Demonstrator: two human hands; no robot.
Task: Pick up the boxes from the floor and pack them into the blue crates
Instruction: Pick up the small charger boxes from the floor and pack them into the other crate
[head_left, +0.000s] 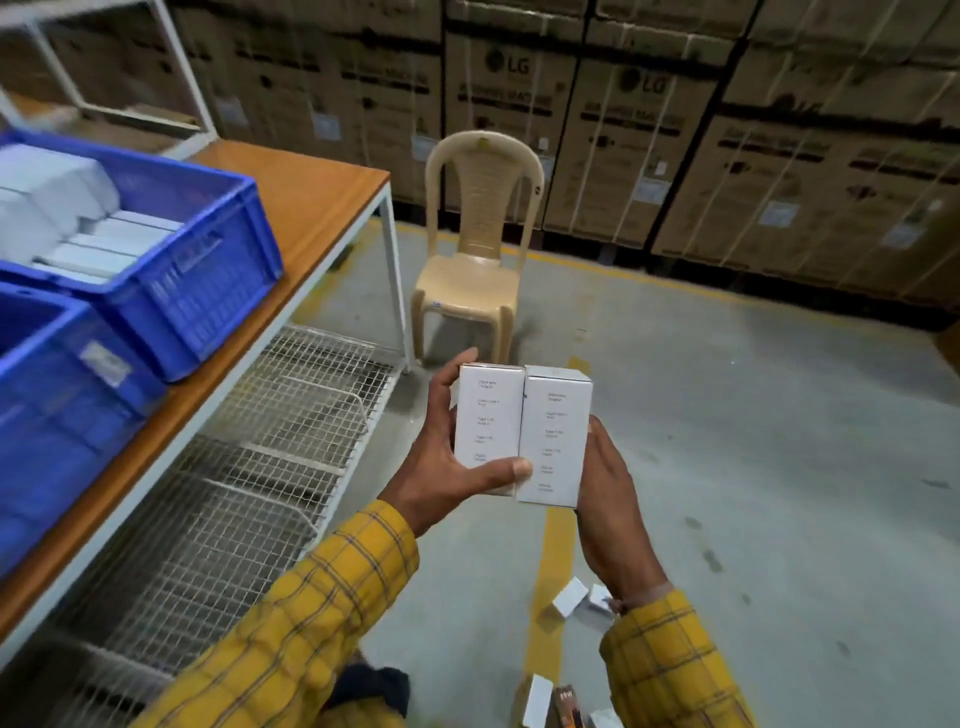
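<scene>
From the head camera, the job looks partly done. The left hand (457, 457) grips one small white carton (488, 421), thumb across its lower front and fingers round its far side, while the right hand (605, 493) holds a second white carton (556, 434) against its right edge; the two cartons stand upright, pressed side by side, carried in the air between the hands and well above the floor (753, 415). Up and to the left of the hands, on the wooden desk (311, 208), sits a blue crate (208, 280) already holding rows of white cartons, though its near part seems to have room left. A second blue crate (62, 415) stands nearer, left of the left hand; its inside is mostly out of sight, so how full it is cannot be told. Below the right hand, more loose cartons (576, 600) lie on the floor, and others (537, 701) show at the bottom edge. So this pair has still to go into a crate, and several more pick-ups appear to remain.
</scene>
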